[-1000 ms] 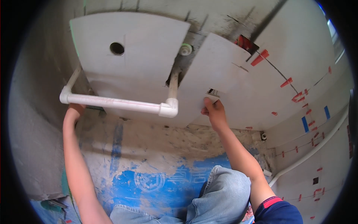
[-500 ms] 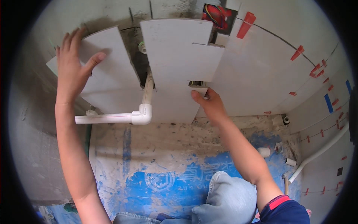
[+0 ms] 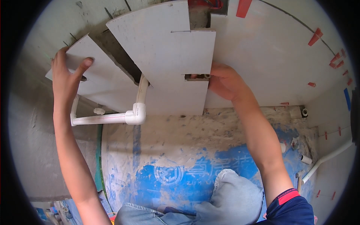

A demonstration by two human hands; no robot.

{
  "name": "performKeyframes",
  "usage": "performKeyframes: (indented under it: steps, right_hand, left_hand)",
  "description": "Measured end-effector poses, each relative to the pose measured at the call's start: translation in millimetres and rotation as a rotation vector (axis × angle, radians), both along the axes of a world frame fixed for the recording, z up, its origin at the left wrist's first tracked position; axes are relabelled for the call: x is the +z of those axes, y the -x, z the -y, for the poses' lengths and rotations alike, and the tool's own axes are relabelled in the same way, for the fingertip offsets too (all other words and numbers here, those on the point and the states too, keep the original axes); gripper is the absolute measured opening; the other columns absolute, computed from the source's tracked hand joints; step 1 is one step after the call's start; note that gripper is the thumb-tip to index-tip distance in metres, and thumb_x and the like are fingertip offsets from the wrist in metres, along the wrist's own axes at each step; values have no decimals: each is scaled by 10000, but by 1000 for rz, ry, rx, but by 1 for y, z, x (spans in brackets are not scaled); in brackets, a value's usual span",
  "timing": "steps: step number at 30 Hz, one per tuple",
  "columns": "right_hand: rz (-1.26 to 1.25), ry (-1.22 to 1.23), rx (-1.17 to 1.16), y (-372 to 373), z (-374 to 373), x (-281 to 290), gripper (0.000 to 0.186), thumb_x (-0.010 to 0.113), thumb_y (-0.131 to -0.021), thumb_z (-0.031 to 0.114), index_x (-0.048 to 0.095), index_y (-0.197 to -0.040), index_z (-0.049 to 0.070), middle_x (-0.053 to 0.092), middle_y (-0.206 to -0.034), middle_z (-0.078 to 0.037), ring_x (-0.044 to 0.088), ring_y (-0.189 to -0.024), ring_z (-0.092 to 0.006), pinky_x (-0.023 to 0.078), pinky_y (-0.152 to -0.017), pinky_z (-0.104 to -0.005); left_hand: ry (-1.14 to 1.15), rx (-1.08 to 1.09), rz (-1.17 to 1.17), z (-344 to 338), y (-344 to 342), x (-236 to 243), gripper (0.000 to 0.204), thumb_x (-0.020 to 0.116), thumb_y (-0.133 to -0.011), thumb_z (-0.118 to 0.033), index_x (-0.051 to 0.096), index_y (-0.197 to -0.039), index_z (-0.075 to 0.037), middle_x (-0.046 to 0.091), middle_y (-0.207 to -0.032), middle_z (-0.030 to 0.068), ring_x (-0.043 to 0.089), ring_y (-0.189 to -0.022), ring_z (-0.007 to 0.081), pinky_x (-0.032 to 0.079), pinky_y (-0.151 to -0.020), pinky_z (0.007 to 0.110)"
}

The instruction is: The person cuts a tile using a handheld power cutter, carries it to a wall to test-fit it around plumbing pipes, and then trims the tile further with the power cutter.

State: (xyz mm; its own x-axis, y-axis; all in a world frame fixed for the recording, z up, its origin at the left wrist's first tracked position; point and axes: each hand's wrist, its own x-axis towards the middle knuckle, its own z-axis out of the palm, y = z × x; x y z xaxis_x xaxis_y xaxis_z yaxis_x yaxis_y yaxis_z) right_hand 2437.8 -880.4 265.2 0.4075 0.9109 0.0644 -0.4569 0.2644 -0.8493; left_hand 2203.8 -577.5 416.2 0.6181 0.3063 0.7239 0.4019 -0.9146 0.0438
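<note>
A large pale wall tile (image 3: 176, 48) leans out from the wall, with a long slot cut down from its top edge and a small rectangular cutout at its right edge. A white elbow pipe (image 3: 137, 112) comes out through the bottom of the slot. My left hand (image 3: 67, 71) grips the tile's upper left part, thumb spread on its face and fingers over the edge. At the right edge my right hand (image 3: 227, 80) holds beside the cutout. Its fingers reach behind the tile, and a fingertip shows through the opening.
A fitted tile (image 3: 262, 63) with red wedges (image 3: 315, 36) along its joints covers the wall at right. Above is a wall box (image 3: 210, 7), cut by the frame. Blue sheeting (image 3: 180, 176) and dirt cover the floor. A white pipe (image 3: 326, 159) runs along the right wall.
My right hand has shifted from pinching the tile's face below the cutout to reaching behind its right edge. The tile looks more tilted, and the view has shifted. My left hand keeps its hold.
</note>
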Motion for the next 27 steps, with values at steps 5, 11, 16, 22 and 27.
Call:
performKeyframes:
  steps: [5, 11, 16, 22, 27]
  right_hand:
    - [-10, 1, -144, 10, 1, -7, 313, 562, -895, 145, 593, -1159, -20, 641, -1119, -87, 587, -1027, -208, 430, -934, -347]
    - [735, 361, -838, 46, 4, 3, 334, 563, -903, 189, 578, -1183, 8, 673, -972, -122, 631, -858, -218, 482, -789, -330]
    - [763, 421, -961, 59, 5, 11, 287, 553, -899, 164, 555, -1137, 4, 675, -883, -121, 639, -805, -214, 488, -720, -348]
    - [405, 341, -803, 62, -4, 12, 214, 544, -879, 141, 511, -1007, -28, 666, -807, -107, 643, -648, -188, 501, -645, -313]
    - [434, 312, -767, 82, -21, 9, 225, 548, -888, 152, 500, -989, -42, 667, -800, -119, 651, -627, -193, 509, -626, -318]
  left_hand:
    - [34, 13, -4, -7, -9, 1, 734, 756, -730, -482, 518, -1240, -12, 533, -1205, 175, 471, -1164, 335, 418, -946, 412]
    - [-15, 1, -8, -16, -18, -1, 736, 744, -748, -494, 508, -1274, -37, 518, -1237, 186, 466, -1192, 346, 405, -972, 426]
    - [-29, -6, 38, -19, -23, -7, 770, 742, -748, -515, 481, -1313, -62, 476, -1282, 192, 450, -1226, 351, 402, -990, 439]
    - [-105, -6, 46, -29, -33, -18, 812, 717, -779, -528, 405, -1395, -101, 416, -1339, 200, 461, -1228, 373, 430, -981, 466]
    - [-123, 36, 81, -32, -33, -20, 850, 698, -792, -552, 348, -1443, -134, 350, -1385, 223, 449, -1257, 371, 433, -994, 470]
